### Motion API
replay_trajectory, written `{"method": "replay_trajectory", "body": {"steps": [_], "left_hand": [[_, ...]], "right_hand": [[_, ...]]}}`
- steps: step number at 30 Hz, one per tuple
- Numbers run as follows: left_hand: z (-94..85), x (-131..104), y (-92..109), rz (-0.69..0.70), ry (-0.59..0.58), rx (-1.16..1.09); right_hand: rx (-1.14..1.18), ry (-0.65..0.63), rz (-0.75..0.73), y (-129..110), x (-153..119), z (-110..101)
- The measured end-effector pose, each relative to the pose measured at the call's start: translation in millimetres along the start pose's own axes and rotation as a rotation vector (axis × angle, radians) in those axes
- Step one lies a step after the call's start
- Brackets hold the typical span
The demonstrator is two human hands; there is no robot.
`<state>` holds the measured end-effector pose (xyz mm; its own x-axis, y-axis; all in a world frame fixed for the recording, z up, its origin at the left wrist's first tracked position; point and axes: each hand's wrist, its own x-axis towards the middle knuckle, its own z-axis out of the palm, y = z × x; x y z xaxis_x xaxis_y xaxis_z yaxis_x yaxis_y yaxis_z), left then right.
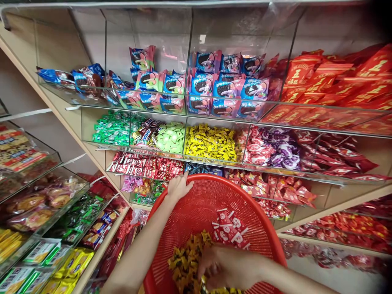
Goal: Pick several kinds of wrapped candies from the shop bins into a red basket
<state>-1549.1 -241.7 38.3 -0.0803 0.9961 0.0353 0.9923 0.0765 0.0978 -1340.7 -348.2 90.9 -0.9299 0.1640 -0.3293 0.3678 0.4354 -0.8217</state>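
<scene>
A large red plastic basket (257,208) stands in front of the shelves. My left hand (179,187) holds its far rim at the left, thumb inside and fingers over the edge. Inside the basket, my right hand (212,265) reaches into a heap of yellow-wrapped candies (186,259), its fingers curled and blurred. What those fingers hold, if anything, cannot be made out. Red-and-white packets (229,228) lie beyond the right hand, against the basket's far right side.
Clear-fronted shelves hold blue cookie packs (202,83), large red bags (324,77), yellow candies (211,143), green candies (113,128) and purple candies (284,149). Packaged pastries (33,208) fill racks at the left. A slanted wooden shelf edge (339,206) runs at the right.
</scene>
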Motion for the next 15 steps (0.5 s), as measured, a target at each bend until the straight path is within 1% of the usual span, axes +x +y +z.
{"method": "replay_trajectory", "body": {"steps": [4,7,9,12,15], "left_hand": [[3.0,0.9,-1.0,0.007,0.014,0.009],[4.3,1.0,-1.3,0.016,0.032,0.014],[4.4,0.8,-1.6,0.022,0.045,0.014],[3.9,0.5,-2.0,0.024,0.048,0.014],[3.5,0.2,-2.8,0.029,0.056,0.005]], "right_hand": [[-0.133,-0.059,-0.026,7.3,-3.4,17.6],[-0.215,-0.084,-0.073,16.1,-0.2,29.6],[-0.282,-0.12,-0.062,22.9,3.6,35.4],[-0.372,-0.142,-0.008,26.0,7.9,36.2],[-0.432,-0.104,0.021,14.3,6.4,24.4]]}}
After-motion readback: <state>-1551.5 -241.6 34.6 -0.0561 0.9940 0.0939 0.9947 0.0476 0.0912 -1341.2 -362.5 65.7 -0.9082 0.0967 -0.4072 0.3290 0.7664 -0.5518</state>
